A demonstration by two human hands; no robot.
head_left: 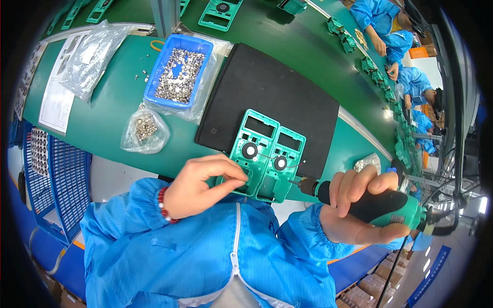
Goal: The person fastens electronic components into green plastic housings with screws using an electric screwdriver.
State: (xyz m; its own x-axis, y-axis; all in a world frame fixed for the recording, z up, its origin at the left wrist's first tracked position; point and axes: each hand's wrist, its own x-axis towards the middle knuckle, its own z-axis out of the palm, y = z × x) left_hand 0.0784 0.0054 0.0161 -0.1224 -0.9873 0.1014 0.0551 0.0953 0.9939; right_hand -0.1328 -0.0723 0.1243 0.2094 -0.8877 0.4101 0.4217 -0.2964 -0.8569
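One power screwdriver (386, 204), two hands (197, 187), two green housings (256, 167).

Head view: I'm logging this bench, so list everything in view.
Mat: one, black, on worktable
Housings: two, green, mat's near edge
Electric screwdriver: one, green-black, right of housings
Bin: one, blue, beside mat
Plastic bags: several, clear, worktable
Metal fasteners: many, silver, bin and bag
Papers: several, white, far left
Basket: one, blue, lower left
Other housings: several, green, beyond mat
Co-workers: several, blue-sleeved, upper right
Cartons: many, brown, lower right
Left hand: one, bare, over housing
Right hand: one, bare, round screwdriver
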